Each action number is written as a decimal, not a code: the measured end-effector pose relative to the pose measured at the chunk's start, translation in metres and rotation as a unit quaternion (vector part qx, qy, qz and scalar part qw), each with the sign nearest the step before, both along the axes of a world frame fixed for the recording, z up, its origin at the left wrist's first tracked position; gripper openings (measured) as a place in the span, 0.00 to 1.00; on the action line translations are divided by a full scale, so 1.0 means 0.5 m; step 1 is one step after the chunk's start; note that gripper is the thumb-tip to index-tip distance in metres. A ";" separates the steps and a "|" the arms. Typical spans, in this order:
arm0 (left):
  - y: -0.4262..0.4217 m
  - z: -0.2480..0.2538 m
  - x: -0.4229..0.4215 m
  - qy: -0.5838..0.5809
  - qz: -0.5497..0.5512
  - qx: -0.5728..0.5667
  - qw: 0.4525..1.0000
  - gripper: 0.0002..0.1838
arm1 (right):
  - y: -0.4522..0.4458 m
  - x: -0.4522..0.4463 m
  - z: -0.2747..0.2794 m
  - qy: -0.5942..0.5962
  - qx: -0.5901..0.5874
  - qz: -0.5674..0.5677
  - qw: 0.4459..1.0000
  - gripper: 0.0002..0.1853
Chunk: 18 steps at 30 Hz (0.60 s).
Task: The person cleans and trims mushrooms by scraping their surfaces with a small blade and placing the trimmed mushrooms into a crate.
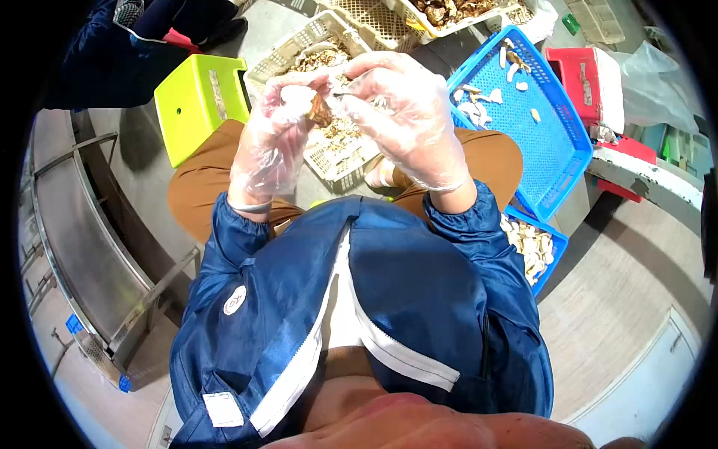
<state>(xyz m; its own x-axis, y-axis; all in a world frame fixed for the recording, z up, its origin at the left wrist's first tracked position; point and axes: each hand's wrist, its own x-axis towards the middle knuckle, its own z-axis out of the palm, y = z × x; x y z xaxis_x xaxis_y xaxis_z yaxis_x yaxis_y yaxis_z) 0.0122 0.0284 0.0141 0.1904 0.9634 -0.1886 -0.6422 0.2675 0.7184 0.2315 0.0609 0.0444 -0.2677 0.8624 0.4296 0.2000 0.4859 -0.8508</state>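
My left hand (277, 135), in a clear plastic glove, is closed around a small mushroom (319, 112) with a brown, ragged surface. My right hand (404, 120), gloved the same way, has its fingers pinched close beside the mushroom. A small dark bit shows at its fingertips, too little to name. Both hands are raised above a cream perforated crate (336, 173) that holds pale and brown trimmings. To the right of my right hand lies a blue basket (550, 142) with several white mushroom pieces (473, 108) in it.
A yellow-green stool (187, 108) stands at left, near another person's dark clothing (97, 67). A lower blue basket (559, 243) is full of pale pieces. Brown mushrooms (449, 11) fill a crate at the top. At right is a red stool (576, 82); a metal frame (97, 232) stands left.
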 end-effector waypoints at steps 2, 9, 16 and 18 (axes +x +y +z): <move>0.006 -0.009 -0.004 -0.035 0.014 -0.037 0.999 0.17 | -0.003 -0.012 -0.004 0.003 0.006 0.015 1.000 0.05; 0.013 -0.052 -0.009 -0.023 0.054 -0.065 0.996 0.08 | -0.016 -0.025 -0.029 0.015 -0.024 0.026 0.999 0.06; 0.012 -0.034 0.009 -0.070 0.082 -0.055 0.993 0.18 | -0.019 -0.019 -0.068 0.020 -0.083 -0.030 0.996 0.08; 0.011 -0.029 0.016 -0.038 0.107 -0.041 0.993 0.22 | -0.019 -0.005 -0.056 -0.065 -0.019 -0.072 0.995 0.09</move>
<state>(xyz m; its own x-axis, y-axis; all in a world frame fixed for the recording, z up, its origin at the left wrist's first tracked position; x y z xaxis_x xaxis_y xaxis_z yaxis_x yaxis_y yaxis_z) 0.0201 0.0341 -0.0002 0.0004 0.9653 -0.2611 -0.7421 0.1753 0.6470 0.2288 0.0513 0.0166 -0.1903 0.9111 0.3655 0.3748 0.4115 -0.8307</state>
